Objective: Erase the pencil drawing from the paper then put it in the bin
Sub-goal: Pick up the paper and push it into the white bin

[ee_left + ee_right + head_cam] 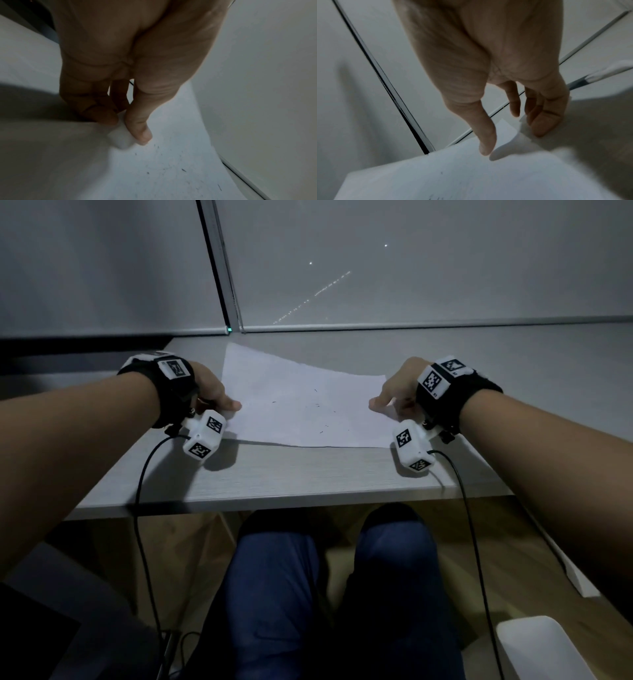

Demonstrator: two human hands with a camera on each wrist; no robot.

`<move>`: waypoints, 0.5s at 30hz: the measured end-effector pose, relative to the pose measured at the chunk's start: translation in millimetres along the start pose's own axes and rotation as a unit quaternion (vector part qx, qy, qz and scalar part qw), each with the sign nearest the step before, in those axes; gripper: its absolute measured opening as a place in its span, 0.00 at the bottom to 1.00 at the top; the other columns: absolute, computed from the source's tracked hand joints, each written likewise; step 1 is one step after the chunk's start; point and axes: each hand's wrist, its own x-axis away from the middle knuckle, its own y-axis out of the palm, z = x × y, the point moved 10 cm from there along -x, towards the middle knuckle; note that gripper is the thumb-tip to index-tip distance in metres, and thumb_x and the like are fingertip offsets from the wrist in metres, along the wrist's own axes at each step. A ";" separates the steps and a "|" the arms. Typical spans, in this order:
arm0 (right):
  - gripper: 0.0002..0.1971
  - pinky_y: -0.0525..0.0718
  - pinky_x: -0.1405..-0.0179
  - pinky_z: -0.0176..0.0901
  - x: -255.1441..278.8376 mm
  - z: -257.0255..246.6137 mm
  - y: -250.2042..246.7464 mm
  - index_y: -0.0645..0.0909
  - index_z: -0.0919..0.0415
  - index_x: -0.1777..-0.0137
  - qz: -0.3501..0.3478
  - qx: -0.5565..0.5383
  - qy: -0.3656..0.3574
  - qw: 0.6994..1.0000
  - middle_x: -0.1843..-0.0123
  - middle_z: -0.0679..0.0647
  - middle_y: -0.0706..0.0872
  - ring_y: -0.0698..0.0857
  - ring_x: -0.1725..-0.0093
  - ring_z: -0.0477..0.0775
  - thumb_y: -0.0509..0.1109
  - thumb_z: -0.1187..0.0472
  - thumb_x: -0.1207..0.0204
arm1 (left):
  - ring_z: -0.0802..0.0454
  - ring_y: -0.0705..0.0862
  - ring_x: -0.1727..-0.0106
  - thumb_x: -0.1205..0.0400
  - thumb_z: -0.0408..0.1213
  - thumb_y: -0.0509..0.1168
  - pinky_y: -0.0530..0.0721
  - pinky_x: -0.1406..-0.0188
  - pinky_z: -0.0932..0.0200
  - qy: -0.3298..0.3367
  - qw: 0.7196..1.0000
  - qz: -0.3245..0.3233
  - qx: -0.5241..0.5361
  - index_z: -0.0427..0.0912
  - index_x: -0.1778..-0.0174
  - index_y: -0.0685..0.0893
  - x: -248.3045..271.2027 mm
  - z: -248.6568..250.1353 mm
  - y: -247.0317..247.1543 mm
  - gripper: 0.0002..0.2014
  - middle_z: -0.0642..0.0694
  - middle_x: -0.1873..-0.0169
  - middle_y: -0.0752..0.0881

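A white sheet of paper (301,405) lies on the grey desk (291,474), its far edge bowed up a little. Only faint pencil traces and dark crumbs show on it (171,169). My left hand (229,405) sits at the sheet's left edge and pinches a small white eraser (121,138) between thumb and curled fingers, the eraser touching the paper. My right hand (380,402) is at the right edge of the paper (453,175): the thumb (486,146) rests on top and the curled fingers (542,121) sit against the sheet's edge.
The desk ends against a grey wall and a window frame (226,302) just behind the paper. My legs in blue trousers (274,594) are under the desk's front edge. A white rounded container (537,648) stands on the floor at lower right. Cables hang from both wrists.
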 end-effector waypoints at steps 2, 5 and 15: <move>0.16 0.90 0.32 0.60 -1.0 -5.5 5.7 0.83 0.57 0.61 -0.004 -0.024 -0.009 1.000 0.43 0.63 0.90 0.90 0.42 0.64 0.89 0.54 0.34 | 0.43 0.75 0.66 0.16 0.50 0.75 0.71 0.65 0.53 -0.002 0.999 -0.022 -0.026 0.34 0.63 0.84 -1.4 -1.4 3.9 0.21 0.38 0.66 0.79; 0.14 0.90 0.35 0.57 3.2 -10.0 7.4 0.83 0.62 0.63 0.009 0.013 0.006 1.000 0.47 0.63 0.91 0.91 0.44 0.64 0.87 0.58 0.29 | 0.43 0.76 0.60 0.18 0.49 0.77 0.74 0.58 0.52 0.001 0.998 -0.039 -0.041 0.34 0.66 0.80 -4.7 2.2 8.8 0.22 0.37 0.63 0.79; 0.07 0.83 0.83 0.34 -13.5 13.1 -0.6 0.82 0.64 0.57 -0.006 -0.024 0.025 0.999 0.55 0.62 0.89 0.91 0.70 0.54 0.77 0.69 0.19 | 0.44 0.72 0.67 0.10 0.47 0.68 0.68 0.69 0.53 0.023 0.994 0.004 -0.103 0.33 0.63 0.76 29.2 17.9 3.1 0.22 0.37 0.65 0.76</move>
